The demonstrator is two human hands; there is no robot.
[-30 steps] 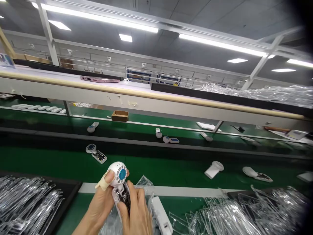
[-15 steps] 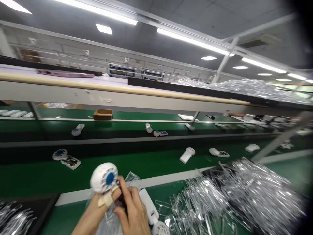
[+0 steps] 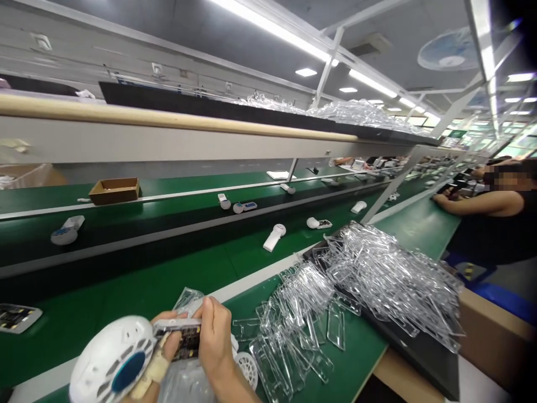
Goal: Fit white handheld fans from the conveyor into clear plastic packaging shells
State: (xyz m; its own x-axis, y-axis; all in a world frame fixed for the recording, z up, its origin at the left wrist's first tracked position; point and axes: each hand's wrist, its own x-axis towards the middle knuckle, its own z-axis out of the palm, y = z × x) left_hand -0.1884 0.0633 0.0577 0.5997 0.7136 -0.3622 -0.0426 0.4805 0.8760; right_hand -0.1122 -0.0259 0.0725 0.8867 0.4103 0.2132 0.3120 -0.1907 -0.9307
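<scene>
While both hands are together on the white fan (image 3: 113, 358) at the lower left of the frame, the step in hand looks like handling its opened handle, with the circuit board (image 3: 189, 341) showing. The left hand (image 3: 168, 348) is closed round the handle near the fan's head; the right hand (image 3: 216, 338) grips its far end. Beneath lies a clear bag (image 3: 184, 383), and loose clear frames (image 3: 293, 313) are heaped right of the hands. The next move, I judge, calls for a steady left grip and right fingers on the casing's edges, off the bare board.
</scene>
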